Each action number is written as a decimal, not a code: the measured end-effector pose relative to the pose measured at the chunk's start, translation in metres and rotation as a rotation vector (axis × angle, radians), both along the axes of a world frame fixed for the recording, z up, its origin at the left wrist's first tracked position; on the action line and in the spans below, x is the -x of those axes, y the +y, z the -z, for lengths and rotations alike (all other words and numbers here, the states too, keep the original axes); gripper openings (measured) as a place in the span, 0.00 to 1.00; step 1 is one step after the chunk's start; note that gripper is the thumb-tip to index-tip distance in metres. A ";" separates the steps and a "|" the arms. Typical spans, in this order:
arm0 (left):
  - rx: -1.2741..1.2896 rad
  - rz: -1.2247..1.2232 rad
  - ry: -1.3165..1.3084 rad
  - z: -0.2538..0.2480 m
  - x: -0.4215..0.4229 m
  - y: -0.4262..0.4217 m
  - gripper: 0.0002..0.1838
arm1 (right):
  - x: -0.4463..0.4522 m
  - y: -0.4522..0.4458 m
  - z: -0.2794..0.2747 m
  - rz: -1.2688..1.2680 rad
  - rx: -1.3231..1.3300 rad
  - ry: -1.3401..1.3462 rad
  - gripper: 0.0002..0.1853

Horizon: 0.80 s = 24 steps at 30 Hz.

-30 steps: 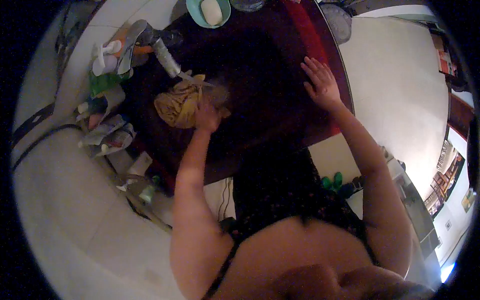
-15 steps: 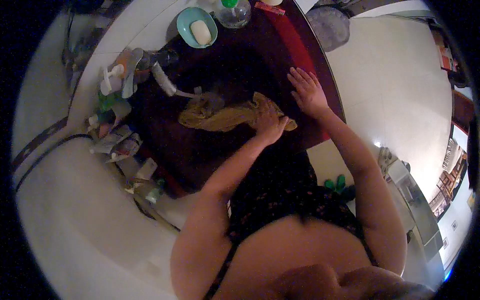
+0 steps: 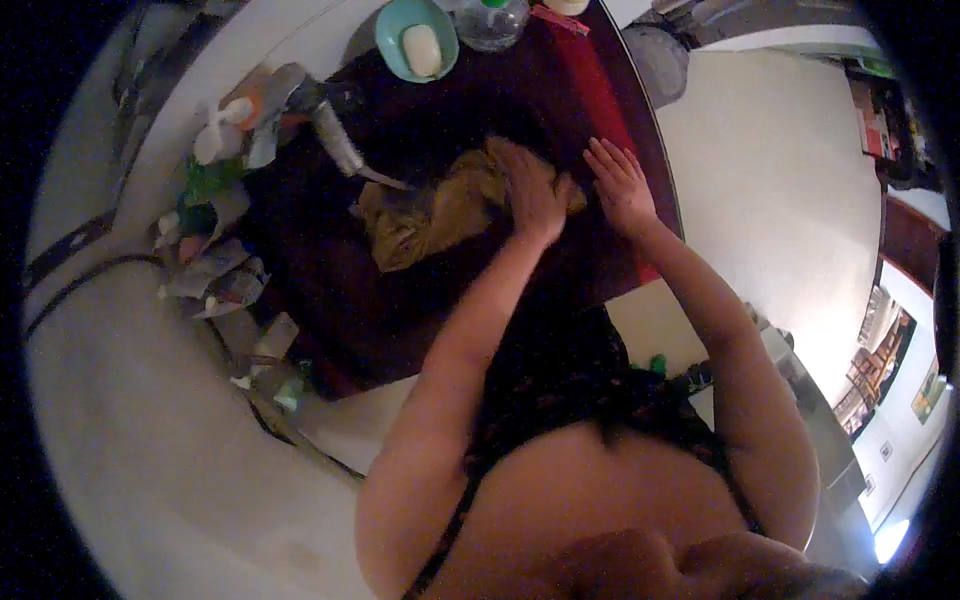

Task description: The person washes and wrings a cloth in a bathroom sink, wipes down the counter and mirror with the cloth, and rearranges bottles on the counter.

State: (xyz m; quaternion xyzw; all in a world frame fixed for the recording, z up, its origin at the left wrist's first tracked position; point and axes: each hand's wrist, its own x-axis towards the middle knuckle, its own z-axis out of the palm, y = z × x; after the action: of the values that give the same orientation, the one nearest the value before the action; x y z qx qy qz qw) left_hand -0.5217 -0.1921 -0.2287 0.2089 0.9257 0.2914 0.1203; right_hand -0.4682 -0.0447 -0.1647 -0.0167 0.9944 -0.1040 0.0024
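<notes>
A yellow-brown cloth lies crumpled across the middle of a dark red tabletop. My left hand presses down on its right end, fingers gripping the fabric. Just to the right, my right hand rests flat near the red border of the table, its fingers stretched out and nothing in them. At the cloth's left end, a long white thing with a thin handle reaches toward it; its kind is hard to make out.
A teal dish holding white soap stands at the back, beside a clear bottle with a green top. Several bottles and packets, including a white pump bottle, crowd the left edge. A grey round stool stands beyond the right edge.
My left hand has moved up and slightly away from me, shifting the cloth, which is now more bunched and spread wider. My right hand has stayed nearly in place.
</notes>
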 end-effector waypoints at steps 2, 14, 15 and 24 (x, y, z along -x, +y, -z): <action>0.086 0.177 -0.080 -0.009 -0.037 -0.034 0.42 | -0.005 0.003 0.008 0.024 -0.039 -0.046 0.25; -0.474 -0.299 -1.335 -0.039 -0.066 -0.188 0.15 | -0.020 0.019 0.030 0.051 0.014 0.155 0.24; -0.486 -0.299 -1.314 -0.030 -0.052 -0.218 0.15 | -0.011 0.002 0.019 0.061 0.048 0.092 0.25; -0.488 0.125 -0.431 -0.180 0.037 -0.242 0.13 | 0.024 -0.208 -0.043 -0.455 0.790 -0.268 0.42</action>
State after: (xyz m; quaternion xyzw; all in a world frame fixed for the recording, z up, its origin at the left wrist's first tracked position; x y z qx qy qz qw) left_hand -0.5585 -0.4336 -0.0491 0.2214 0.7675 0.5339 0.2773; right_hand -0.4926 -0.2524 -0.1216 -0.2200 0.8409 -0.4722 0.1467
